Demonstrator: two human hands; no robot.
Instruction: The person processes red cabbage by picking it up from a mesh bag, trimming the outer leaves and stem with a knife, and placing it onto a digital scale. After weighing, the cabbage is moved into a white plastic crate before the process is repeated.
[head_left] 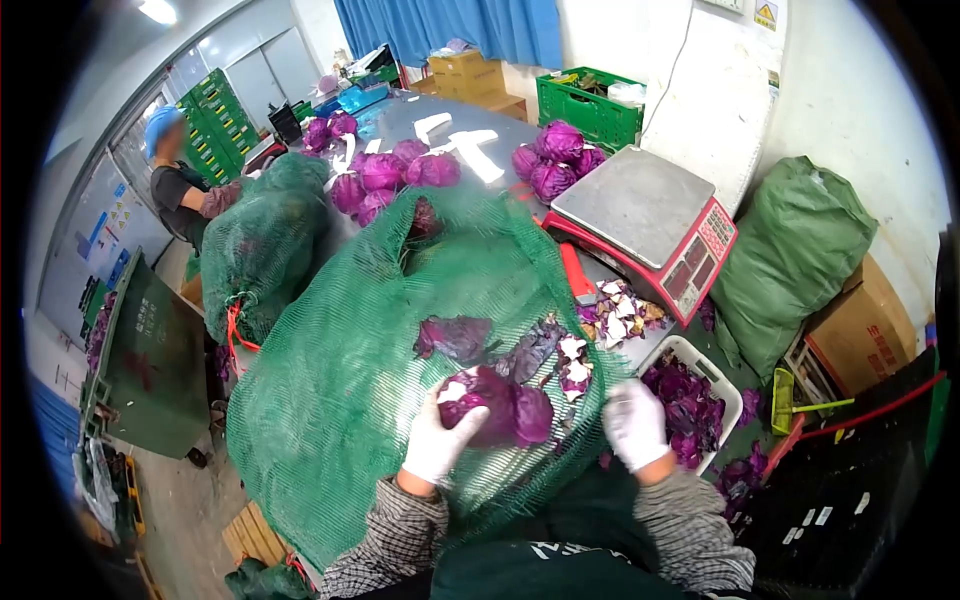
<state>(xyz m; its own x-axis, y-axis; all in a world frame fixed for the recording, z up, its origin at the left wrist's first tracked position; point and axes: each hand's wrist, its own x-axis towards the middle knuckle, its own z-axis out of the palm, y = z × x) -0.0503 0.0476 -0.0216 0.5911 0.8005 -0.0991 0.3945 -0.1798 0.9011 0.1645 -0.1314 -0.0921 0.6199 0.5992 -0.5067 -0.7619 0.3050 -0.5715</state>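
My left hand, in a white glove, grips a red cabbage with a pale cut stem end. Another red cabbage sits against its right side. Both are over a green mesh bag spread across the table. Loose purple leaves and pale stem trimmings lie on the mesh just beyond. My right hand, also gloved, is apart from the cabbages, by the mesh bag's right edge and beside a white basket of purple leaves. Motion blur smears its fingers, so any small thing in them cannot be made out.
A red scale stands ahead right, near stem scraps. Several cabbages lie at the back. A filled mesh bag is at left, near a person. Rightward are a green sack and a yellow-green dustpan.
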